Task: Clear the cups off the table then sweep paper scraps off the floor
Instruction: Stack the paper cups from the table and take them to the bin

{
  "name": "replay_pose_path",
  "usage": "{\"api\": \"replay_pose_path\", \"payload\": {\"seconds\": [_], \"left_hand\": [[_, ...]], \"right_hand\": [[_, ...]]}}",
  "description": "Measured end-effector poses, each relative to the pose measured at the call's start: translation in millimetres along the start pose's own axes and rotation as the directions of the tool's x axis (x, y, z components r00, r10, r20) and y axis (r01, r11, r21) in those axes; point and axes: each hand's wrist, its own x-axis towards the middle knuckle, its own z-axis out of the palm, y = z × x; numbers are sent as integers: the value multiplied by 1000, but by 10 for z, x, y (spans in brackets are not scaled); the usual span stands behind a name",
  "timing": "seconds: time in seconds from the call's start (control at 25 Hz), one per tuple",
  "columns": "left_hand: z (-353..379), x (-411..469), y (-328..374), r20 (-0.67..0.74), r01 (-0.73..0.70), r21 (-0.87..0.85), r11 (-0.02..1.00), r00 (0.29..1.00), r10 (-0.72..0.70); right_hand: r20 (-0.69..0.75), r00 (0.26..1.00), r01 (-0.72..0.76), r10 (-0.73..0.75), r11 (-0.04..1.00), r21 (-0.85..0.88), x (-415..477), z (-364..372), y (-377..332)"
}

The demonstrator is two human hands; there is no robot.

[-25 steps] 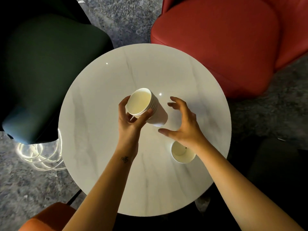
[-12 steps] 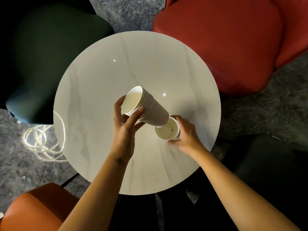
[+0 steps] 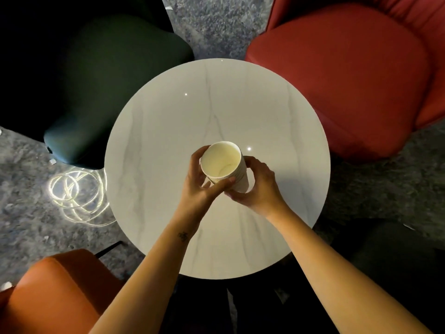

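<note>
Several white paper cups [image 3: 222, 165] are sitting nested in one stack, their rolled rims showing as thin ridges down the side and the smooth cream inside of the top cup facing the camera. Below them a round table [image 3: 168, 131] is showing a glossy, pale, marble-veined top that is catching small points of light. Padded seats are ringing it: a red armchair [image 3: 349, 80] at the upper right, a dark green chair [image 3: 108, 80] at the upper left and an orange chair [image 3: 60, 292] at the lower left. The floor [image 3: 216, 25] is looking mottled grey and coarse. A glowing cord [image 3: 74, 189] is lying coiled on it left of the table, and small white paper scraps [image 3: 51, 161] are lying near the green chair.

The left hand [image 3: 199, 189] is gripping the paper cups just under the rims, thumb lying across the near side and fingers curling round the far side. The right hand [image 3: 260, 186] is cupping the lower body from the right, fingers wrapping round it. The nested cups are tilting, mouth up and toward the left, over the middle of the table between the two hands.
</note>
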Motion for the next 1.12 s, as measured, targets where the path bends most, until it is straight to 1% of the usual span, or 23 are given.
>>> {"api": "replay_pose_path", "payload": {"seconds": [0.12, 0.24, 0.28, 0.36, 0.44, 0.52, 0.64, 0.76, 0.8, 0.88, 0.96, 1.04, 1.12], "left_hand": [[-128, -49, 103, -50, -29, -2, 1000, 998, 29], [-430, -139, 311, -69, -70, 74, 995, 995, 75], [-552, -186, 387, -95, -84, 101, 991, 991, 94], [-827, -288, 555, -190, -126, 141, 982, 970, 151], [-1161, -426, 720, -314, -152, 145, 978, 930, 191], [-1598, -627, 867, -471, -176, 95, 980, 859, 200], [-2392, -984, 999, -679, -252, 60, 966, 699, 224], [-3189, -1329, 1149, -810, -287, 69, 955, 543, 222], [-3478, -1438, 1214, -837, -300, 82, 950, 497, 229], [-4050, -1604, 1365, -867, -318, 113, 941, 430, 250], [-4607, -1723, 1548, -877, -334, 157, 929, 386, 287], [-5081, -1797, 1712, -876, -353, 187, 917, 362, 318], [-5610, -1884, 1910, -888, -364, 216, 906, 311, 337]], "right_hand": [[74, 997, 22, -28, 996, 84, 75, 55, -229], [177, 981, 47, -80, 982, 181, 173, 146, -588], [214, 971, 64, -110, 976, 210, 205, 197, -743], [288, 939, 117, -187, 963, 243, 290, 333, -1057], [365, 889, 199, -275, 952, 231, 384, 524, -1371], [420, 843, 266, -335, 940, 215, 479, 767, -1717], [417, 797, 365, -437, 898, 245, 606, 1175, -2299], [389, 762, 421, -517, 853, 309, 709, 1595, -2904], [383, 751, 442, -538, 840, 314, 744, 1773, -3131], [378, 732, 476, -567, 823, 311, 832, 2146, -3599], [367, 717, 501, -593, 804, 319, 923, 2542, -4111], [356, 698, 528, -621, 782, 331, 1011, 2900, -4598], [341, 663, 567, -667, 744, 353, 1085, 3285, -5166]]}}
